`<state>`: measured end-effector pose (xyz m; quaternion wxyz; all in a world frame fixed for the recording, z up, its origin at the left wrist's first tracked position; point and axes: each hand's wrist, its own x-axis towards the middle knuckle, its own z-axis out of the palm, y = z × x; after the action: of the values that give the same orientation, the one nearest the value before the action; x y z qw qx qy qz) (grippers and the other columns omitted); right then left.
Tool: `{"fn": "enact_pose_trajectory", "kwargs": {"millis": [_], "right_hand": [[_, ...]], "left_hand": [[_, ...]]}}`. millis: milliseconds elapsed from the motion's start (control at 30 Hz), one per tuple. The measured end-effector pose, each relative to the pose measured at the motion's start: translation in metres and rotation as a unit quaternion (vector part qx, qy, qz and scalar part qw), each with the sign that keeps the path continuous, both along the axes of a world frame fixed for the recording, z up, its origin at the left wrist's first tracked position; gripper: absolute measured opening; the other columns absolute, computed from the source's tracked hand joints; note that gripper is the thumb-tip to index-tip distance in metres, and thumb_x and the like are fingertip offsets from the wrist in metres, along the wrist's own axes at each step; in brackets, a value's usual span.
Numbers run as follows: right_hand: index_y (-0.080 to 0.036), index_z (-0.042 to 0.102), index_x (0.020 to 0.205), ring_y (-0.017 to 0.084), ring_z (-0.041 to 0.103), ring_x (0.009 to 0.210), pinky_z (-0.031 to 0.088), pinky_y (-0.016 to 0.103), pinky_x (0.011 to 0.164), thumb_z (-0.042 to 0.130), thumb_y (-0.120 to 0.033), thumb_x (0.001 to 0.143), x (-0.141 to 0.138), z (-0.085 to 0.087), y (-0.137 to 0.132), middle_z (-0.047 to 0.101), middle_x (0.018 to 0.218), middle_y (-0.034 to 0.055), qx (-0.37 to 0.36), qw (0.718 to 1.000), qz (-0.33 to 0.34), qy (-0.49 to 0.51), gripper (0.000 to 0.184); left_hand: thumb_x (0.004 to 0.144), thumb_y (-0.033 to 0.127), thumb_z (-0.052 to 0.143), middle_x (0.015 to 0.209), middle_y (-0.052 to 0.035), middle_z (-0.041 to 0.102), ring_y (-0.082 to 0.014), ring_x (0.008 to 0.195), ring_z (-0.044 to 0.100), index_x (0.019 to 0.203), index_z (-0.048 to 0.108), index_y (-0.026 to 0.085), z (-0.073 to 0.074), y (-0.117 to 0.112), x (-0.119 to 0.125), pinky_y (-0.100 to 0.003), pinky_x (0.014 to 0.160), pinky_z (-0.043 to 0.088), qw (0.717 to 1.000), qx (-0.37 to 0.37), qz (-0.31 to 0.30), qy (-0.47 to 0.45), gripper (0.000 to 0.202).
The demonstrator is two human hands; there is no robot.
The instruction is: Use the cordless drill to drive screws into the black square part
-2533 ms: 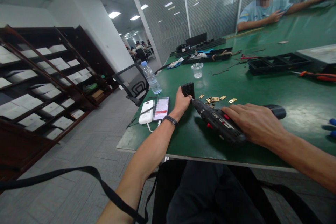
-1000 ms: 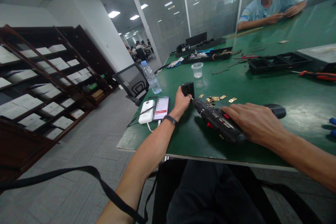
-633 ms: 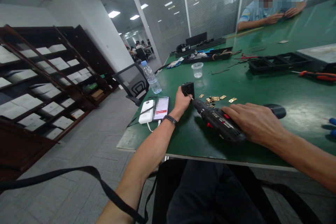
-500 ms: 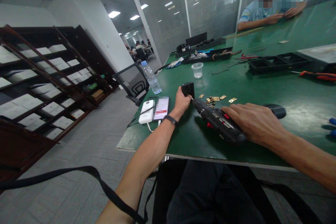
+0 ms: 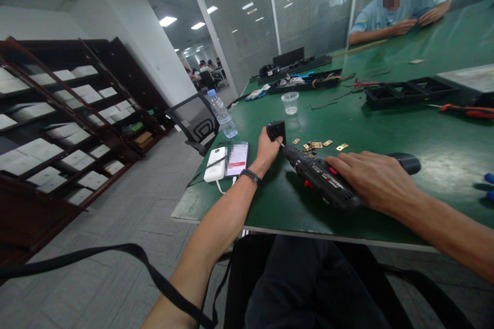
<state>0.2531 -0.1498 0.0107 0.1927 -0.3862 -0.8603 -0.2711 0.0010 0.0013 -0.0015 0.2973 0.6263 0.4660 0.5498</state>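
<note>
The electric screwdriver (image 5: 323,181) lies flat on the green desk (image 5: 424,139) under my right hand (image 5: 372,179), which is wrapped over its rear body, fingers closed around it. Its bit points toward ten o'clock into the small black block (image 5: 277,130), which my left hand (image 5: 267,151) pinches upright against the desk, fingers clamped on its near side. To drive cleanly I judge I should keep the bit in line with the screw, press forward steadily, and brace the block so it cannot twist. The loose brass plates (image 5: 317,145) sit at two o'clock of the block, just beside the bit.
</note>
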Motion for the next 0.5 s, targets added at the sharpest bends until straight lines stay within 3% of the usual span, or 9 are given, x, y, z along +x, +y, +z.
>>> {"fn": "enact_pose_trajectory", "kwargs": {"millis": [500], "right_hand": [[-0.016, 0.061, 0.116, 0.024, 0.066, 0.073, 0.04, 0.036, 0.069, 0.054, -0.009, 0.089, 0.0004, -0.0017, 0.0011, 0.069, 0.089, 0.005, 0.002, 1.0, 0.004, 0.0, 0.03]], "left_hand": [[0.074, -0.003, 0.065, 0.105, -0.0071, 0.071, -0.0221, 0.099, 0.066, 0.104, 0.062, 0.017, 0.0004, 0.0005, -0.0001, -0.035, 0.094, 0.053, 1.0, -0.002, 0.003, 0.007, 0.036]]}}
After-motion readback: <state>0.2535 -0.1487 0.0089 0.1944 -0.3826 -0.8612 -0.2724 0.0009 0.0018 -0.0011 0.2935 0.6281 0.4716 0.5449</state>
